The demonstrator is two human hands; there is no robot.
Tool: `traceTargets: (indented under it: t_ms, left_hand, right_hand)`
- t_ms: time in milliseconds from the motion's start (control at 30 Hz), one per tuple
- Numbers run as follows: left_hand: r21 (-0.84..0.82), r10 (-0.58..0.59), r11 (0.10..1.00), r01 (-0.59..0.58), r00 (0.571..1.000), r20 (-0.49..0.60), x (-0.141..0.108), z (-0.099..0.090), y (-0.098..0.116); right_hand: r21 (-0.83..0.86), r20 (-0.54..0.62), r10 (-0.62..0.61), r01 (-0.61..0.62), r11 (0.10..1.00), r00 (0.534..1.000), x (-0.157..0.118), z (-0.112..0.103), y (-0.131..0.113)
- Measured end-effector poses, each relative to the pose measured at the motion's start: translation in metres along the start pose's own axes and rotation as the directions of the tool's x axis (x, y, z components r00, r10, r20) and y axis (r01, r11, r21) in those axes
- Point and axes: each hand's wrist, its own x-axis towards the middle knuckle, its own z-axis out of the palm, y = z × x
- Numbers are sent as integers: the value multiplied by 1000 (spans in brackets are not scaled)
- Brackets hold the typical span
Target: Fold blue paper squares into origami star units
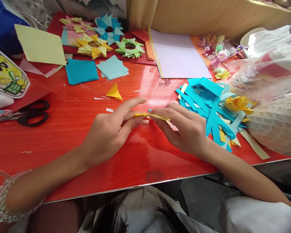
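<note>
Just above the red table (70,168), a small folded yellow paper piece (160,116) is held edge-on between both hands. My left hand (113,126) pinches its left end between thumb and fingers, the index finger stretched out above. At the other end, my right hand (184,126) has its fingers closed around the paper, and part of it is hidden behind them. A folded orange-yellow paper piece (114,92) lies on the table beyond my left hand.
Blue square papers (81,72) and pale blue ones (113,67) lie behind. Folded paper rings, including a green one (130,48), sit at the back. Scissors (34,113) rest at left. Cut paper strips (210,106) pile up at right, beside a foam-netted bundle (276,126).
</note>
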Motion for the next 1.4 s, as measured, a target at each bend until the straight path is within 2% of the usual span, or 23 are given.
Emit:
traceTargets:
  t_ms: [167,400,567,633,700,800,900,1033,1133,1233,1300,1400]
  left_hand:
    - [-33,-26,999,26,1000,-2,1,-1,0]
    - [-87,9,996,-2,996,88,0,0,0]
    - [-181,-107,976,124,989,104,2,-2,-1]
    - [-189,-133,971,147,987,85,3,-3,-2]
    - [-125,-119,984,124,992,44,3,-4,-3]
    - [15,-51,999,51,998,-41,3,-4,-4]
    - [85,29,996,-19,993,-117,2,-5,-3]
    - [88,66,995,-53,987,-146,1,-5,-1]
    - [77,72,995,-61,987,-142,0,-6,0]
    - [27,-21,999,23,996,-89,1,-8,2]
    - [-43,-110,993,107,993,-52,3,-10,4]
    - [-157,-218,964,215,976,0,6,-12,6]
  right_hand:
    - [11,40,30,-31,999,999,2,-4,2]
    - [118,47,81,-86,989,996,-1,1,-1]
    - [86,152,92,-106,991,984,5,-1,5]
    - [106,151,105,-121,987,983,7,-1,8]
    - [159,114,103,-120,980,988,8,0,10]
    - [246,92,121,-141,959,988,8,0,10]
    - [292,69,160,-173,941,985,8,0,7]
    - [319,19,164,-161,934,986,7,1,3]
    - [326,44,185,-189,926,982,7,-1,1]
    - [340,128,271,-299,892,954,10,-5,1]
    - [361,209,354,-408,839,912,13,-9,1]
    - [433,328,444,-550,714,834,16,-11,3]
